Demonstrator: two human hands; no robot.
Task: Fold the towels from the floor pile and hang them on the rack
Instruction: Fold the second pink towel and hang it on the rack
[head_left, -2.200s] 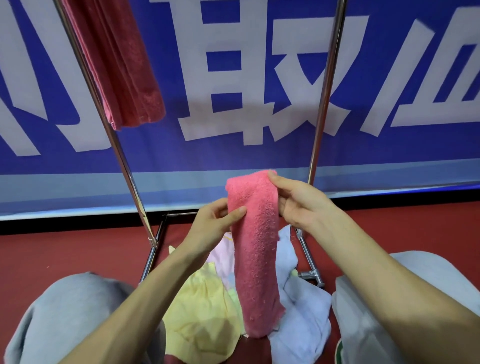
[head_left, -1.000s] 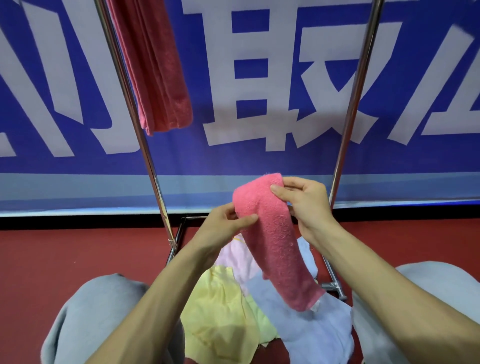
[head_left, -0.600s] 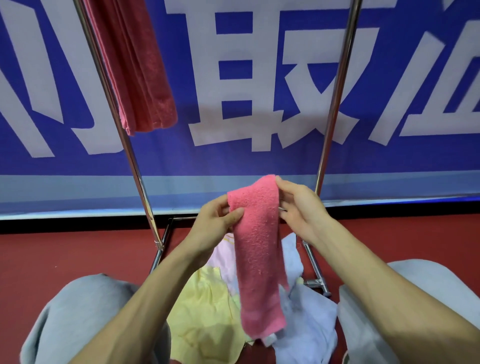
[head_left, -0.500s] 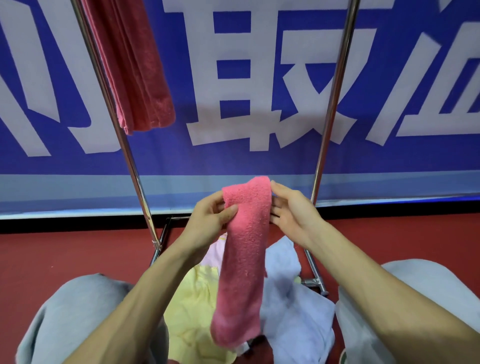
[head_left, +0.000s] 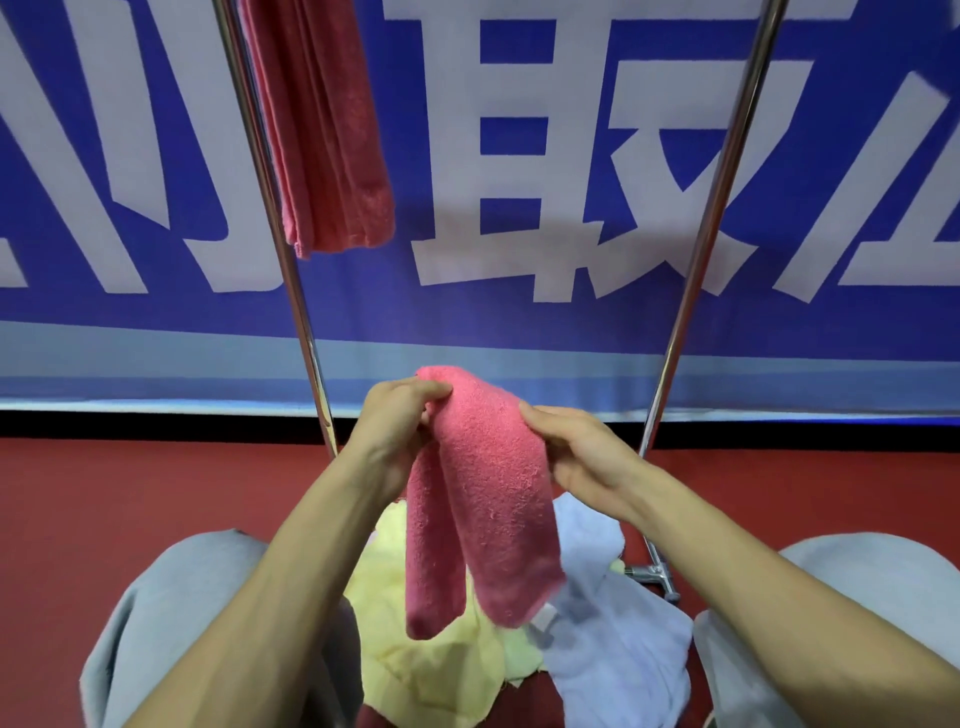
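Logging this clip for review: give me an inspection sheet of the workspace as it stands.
Surface: red floor, bare apart from the pile.
Job's things: pink towel folded, held up; red towel hanging beside the rack pole; yellow towel and blue towel on the floor.
Clutter: nothing seen.
Grippers: left hand and right hand grip the pink towel's top.
Cables: nothing seen.
Surroundings: blue banner behind.

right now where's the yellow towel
In the head view, the yellow towel lies on the floor, low centre, left of the light blue towel and under the held pink towel.
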